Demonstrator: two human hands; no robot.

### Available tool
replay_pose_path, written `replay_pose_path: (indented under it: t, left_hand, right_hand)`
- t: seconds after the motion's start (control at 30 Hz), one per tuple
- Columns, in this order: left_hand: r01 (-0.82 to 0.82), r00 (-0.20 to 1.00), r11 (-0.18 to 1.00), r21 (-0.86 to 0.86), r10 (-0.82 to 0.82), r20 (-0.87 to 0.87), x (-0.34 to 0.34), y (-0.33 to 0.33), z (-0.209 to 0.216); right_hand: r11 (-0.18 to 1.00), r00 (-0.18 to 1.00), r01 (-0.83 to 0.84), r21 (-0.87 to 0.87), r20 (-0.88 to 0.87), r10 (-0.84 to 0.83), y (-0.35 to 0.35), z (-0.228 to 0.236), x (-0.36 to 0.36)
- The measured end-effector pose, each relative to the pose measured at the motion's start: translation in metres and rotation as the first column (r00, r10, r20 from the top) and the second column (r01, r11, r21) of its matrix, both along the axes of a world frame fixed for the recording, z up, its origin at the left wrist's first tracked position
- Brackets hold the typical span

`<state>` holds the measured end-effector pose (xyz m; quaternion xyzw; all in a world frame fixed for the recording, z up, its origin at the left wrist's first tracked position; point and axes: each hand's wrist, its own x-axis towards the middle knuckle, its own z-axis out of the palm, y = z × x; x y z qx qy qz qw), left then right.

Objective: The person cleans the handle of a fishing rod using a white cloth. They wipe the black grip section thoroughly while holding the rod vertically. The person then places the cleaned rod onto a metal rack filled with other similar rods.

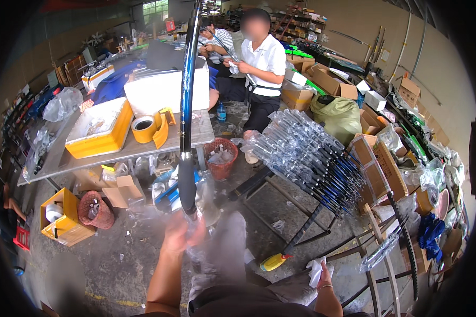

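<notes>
In the head view, a long dark fishing rod (186, 100) with a blue-marked section stands nearly upright in front of the worker, its top running out past the upper edge. A silver ring sits just above its black grip, and the grip's lower end meets the left hand (181, 232). The left fingers are curled in around that bottom end, so nearly all of the rod rises above them. The hand is smeared with blur, so I can't tell how tightly each finger closes, and something clear and filmy shows about it.

The right hand (323, 276) is low, beside the right thigh, well apart from the rod. Its fingers are bent together on a crumpled white cloth (315, 272); how firmly they press I can't make out. A yellow thing with a red tip (274, 261) lies to the left of that hand.

Behind the rod is a table (203, 129) with a yellow-sided foam box (98, 143) and a roll of yellow tape (144, 137) on it. A red basket (221, 170) stands on the floor near the table's corner. Over to the right lies a thick stack of plastic-wrapped rods (307, 150). Beyond it a co-worker in a white shirt (267, 61) has both hands at another rod, next to a person in stripes (223, 39).
</notes>
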<state>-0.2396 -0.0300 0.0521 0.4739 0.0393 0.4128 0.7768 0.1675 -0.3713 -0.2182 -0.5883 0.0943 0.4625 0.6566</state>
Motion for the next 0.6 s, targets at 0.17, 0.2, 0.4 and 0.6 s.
replay_pose_path:
  t: [0.17,0.2,0.4,0.6]
  left_hand:
    - [-0.012,0.999,0.999,-0.034,0.013,0.040,-0.007,0.006,-0.009]
    - [-0.013,0.999,0.999,-0.046,0.016,0.047,-0.008,0.007,-0.011]
    - [-0.025,0.999,0.997,-0.079,0.029,0.042,-0.017,0.013,-0.021]
    - [-0.046,0.999,0.996,-0.070,0.045,-0.019,-0.017,0.021,-0.022]
  right_hand:
    - [0.995,0.998,-0.062,0.072,0.002,0.062,-0.016,-0.005,0.004]
    - [0.998,0.999,-0.041,0.051,-0.001,0.041,-0.017,-0.005,0.006]
    - [0.986,0.986,-0.012,0.168,0.166,-0.017,0.004,0.015,-0.003]
    - [0.950,0.981,0.062,0.307,0.158,-0.115,-0.020,0.033,0.025]
